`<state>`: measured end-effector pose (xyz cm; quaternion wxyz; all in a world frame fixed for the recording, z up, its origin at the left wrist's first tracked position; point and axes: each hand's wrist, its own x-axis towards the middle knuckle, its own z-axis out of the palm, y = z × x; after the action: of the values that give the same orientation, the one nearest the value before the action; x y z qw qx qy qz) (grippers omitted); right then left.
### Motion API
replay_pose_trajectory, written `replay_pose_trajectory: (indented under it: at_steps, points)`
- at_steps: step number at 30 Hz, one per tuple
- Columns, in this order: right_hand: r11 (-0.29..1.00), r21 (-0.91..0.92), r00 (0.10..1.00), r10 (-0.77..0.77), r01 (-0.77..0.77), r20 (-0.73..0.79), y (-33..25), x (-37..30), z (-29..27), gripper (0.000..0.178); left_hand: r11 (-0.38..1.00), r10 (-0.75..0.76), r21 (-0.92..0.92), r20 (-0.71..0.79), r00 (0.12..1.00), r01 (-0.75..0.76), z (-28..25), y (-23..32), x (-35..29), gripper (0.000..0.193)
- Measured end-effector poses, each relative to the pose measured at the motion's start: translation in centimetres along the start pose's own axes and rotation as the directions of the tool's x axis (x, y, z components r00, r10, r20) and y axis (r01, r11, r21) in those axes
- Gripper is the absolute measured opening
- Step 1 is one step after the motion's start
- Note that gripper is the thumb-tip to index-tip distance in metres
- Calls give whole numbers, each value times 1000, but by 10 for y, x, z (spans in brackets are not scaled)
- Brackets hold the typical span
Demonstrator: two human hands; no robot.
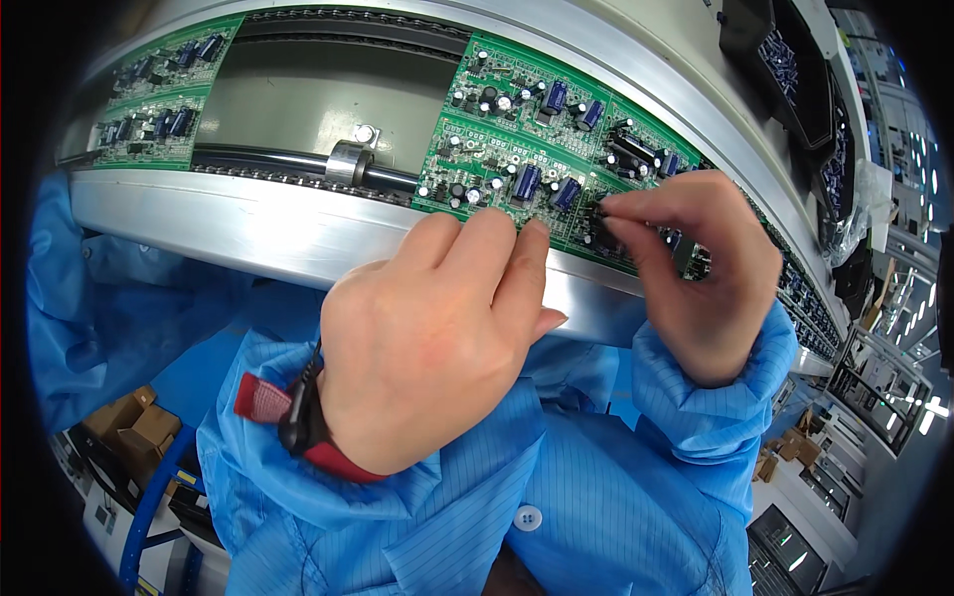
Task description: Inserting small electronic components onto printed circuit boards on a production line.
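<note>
A green circuit board [487,129], crowded with blue and black capacitors and small chips, lies in the metal rails of a conveyor. My left hand [427,328] rests over the silver near rail with bent fingertips touching the board's near edge. Its thumb sticks out to the right, and it grips nothing that I can see. Above the board's right part, my right hand [701,268] pinches a small dark electronic component between thumb and forefinger. Its exact shape is hard to make out against the board. The right hand hides some of the parts beneath it.
A second populated green board [164,124] sits on the conveyor at far left. A shaft with a metal collar [350,162] crosses between the boards. Black bins [785,74] of small components stand at upper right. Cardboard boxes [149,427] lie at lower left.
</note>
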<state>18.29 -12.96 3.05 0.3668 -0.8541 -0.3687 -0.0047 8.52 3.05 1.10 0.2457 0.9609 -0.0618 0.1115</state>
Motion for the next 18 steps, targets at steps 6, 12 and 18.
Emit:
replay_pose_trajectory:
  at_steps: [6,12,18]
  points:
    - [957,278,974,132,-78,-183,-26,-17,-16,17,546,-150,-836,-35,988,53,-1,5,-16,61]
    - [952,67,954,-295,298,-44,-51,-41,23,11,-195,-299,-960,255,920,203,3,29,-19,84]
    - [937,-24,936,-349,348,-36,-57,-46,13,17,-452,-282,-877,316,906,165,-1,47,-24,73]
